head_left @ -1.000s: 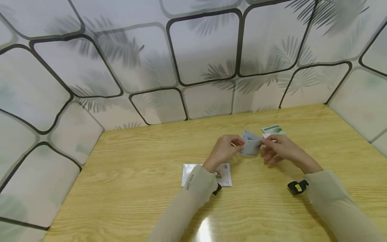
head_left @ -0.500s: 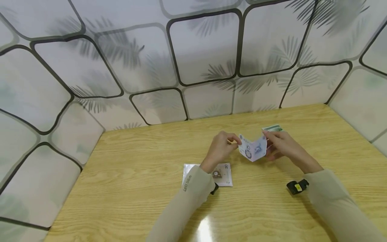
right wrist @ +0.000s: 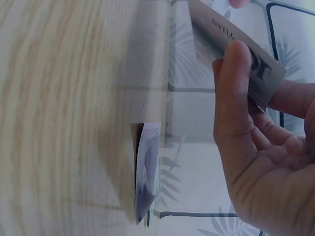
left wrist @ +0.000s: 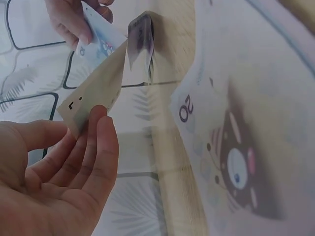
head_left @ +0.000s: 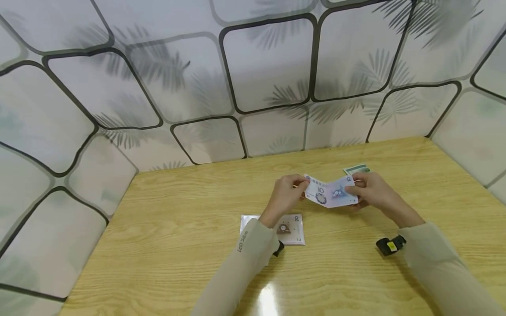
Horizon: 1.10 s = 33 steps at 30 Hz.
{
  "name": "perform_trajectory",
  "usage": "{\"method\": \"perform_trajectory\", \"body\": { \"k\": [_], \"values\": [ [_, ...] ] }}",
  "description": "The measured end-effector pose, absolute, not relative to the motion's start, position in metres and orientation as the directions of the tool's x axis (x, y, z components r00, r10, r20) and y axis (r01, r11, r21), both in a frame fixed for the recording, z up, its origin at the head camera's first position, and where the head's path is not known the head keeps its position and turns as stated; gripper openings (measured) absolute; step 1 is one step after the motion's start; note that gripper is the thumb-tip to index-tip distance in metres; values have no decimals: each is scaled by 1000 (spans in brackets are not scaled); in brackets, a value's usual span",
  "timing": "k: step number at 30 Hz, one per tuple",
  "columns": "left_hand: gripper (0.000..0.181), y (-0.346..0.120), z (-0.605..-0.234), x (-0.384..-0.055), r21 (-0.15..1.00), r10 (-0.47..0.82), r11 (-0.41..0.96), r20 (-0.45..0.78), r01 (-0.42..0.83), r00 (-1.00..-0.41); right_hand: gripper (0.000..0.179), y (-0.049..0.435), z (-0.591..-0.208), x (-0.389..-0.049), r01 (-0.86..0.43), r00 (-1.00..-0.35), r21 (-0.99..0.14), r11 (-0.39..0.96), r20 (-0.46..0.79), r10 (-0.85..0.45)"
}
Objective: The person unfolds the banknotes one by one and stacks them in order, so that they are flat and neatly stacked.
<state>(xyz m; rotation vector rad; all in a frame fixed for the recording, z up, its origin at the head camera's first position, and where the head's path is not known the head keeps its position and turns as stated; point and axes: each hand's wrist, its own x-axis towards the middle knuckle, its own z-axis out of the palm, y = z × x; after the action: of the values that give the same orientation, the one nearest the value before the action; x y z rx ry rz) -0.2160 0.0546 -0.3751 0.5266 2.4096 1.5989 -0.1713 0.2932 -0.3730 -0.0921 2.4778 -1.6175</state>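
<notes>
**Opening a folded note with two hands**

From the head camera: the left hand pinches the left end of a blue-and-purple paper note. The right hand pinches the right end. The note hangs in the air above the tabletop, a bit nearer the far edge than the near edge and a little right of the middle. It has a bend in its middle and is not flat yet. To do this well, I think both hands should pull gently apart and evenly, so the paper does not rip. A second note with "20" on it lies flat near the middle of the tabletop, partly under the left sleeve. A small green note lies behind the right hand, toward the far edge.

From the left wrist camera: the left fingers are nearly straight and touch the corner of the note; the thumb grips from the other side. The grip is only at the tip, so a firmer hold may help. The 20 note fills the right side.

From the right wrist camera: the right thumb presses the note's end against the curled fingers behind it. A folded note lies on the tabletop below.
</notes>
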Motion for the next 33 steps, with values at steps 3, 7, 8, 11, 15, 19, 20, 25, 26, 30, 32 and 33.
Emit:
{"method": "perform_trajectory", "body": {
  "k": [3,7,8,11,15,19,20,25,26,30,32,33],
  "values": [
    [17,53,-377,-218,918,392,354,29,180,-919,34,292,-372,-171,57,-985,-919,390,-116,-129],
    [19,48,-378,-220,927,385,341,13,155,-923,38,293,-372,-171,73,-987,-924,376,-122,-107],
    [19,47,-378,-221,933,382,330,5,142,-924,38,294,-372,-172,81,-986,-924,374,-128,-104],
    [21,42,-380,-222,948,374,301,-19,102,-927,40,297,-373,-173,103,-983,-924,369,-151,-103],
    [29,35,-381,-224,960,356,272,-35,68,-934,40,300,-375,-173,112,-980,-931,347,-161,-114],
    [43,30,-381,-224,970,339,239,-48,37,-940,34,299,-375,-173,96,-982,-943,319,-141,-122],
    [46,29,-381,-225,972,335,233,-53,28,-941,33,298,-376,-173,91,-983,-945,313,-135,-122],
    [37,22,-382,-226,980,327,199,-83,-18,-941,32,296,-376,-172,83,-986,-953,291,-121,-116],
    [34,21,-382,-226,981,329,193,-88,-25,-940,31,296,-376,-171,81,-986,-954,289,-118,-113],
    [25,17,-382,-227,987,338,151,-110,-61,-935,28,295,-376,-171,77,-987,-956,282,-113,-114],
    [23,15,-382,-227,988,339,138,-113,-70,-934,25,295,-376,-172,75,-986,-958,277,-112,-123],
    [22,14,-382,-227,988,342,134,-114,-71,-933,24,295,-376,-172,73,-986,-959,274,-112,-127]
  ]
}}
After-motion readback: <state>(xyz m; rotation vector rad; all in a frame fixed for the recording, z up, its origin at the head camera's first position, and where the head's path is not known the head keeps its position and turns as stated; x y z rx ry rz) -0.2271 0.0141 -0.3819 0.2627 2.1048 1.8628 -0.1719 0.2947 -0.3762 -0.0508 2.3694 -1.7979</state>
